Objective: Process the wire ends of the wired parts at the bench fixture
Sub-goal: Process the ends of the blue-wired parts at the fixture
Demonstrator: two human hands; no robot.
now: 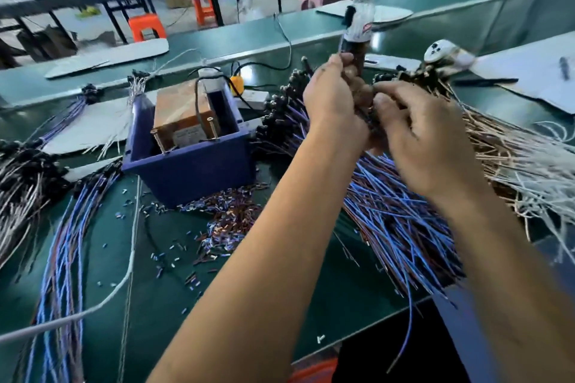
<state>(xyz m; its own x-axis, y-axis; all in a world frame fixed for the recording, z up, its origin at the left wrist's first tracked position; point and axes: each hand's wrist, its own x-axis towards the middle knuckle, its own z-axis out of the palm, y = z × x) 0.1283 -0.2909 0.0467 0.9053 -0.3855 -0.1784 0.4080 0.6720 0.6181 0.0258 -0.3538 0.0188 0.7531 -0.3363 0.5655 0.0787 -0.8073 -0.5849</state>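
Note:
Both hands are raised together above a big heap of blue and brown wired parts (395, 208) at the right of the bench. My left hand (333, 96) grips a small bunch of wired parts (362, 109) with dark ends; its fingers curl round it. My right hand (426, 140) pinches the same bunch from the right, blurred by motion. The bench fixture (183, 116), a brown block with a cable on top, stands inside a dark blue bin (189, 171) to the left of my hands.
Cut insulation bits (214, 227) litter the green bench in front of the bin. More blue wire bundles (62, 242) lie at the left, brown and white ones (510, 158) at the right. A cola bottle (357, 28) stands behind my hands. A white cord (118, 286) crosses the bench.

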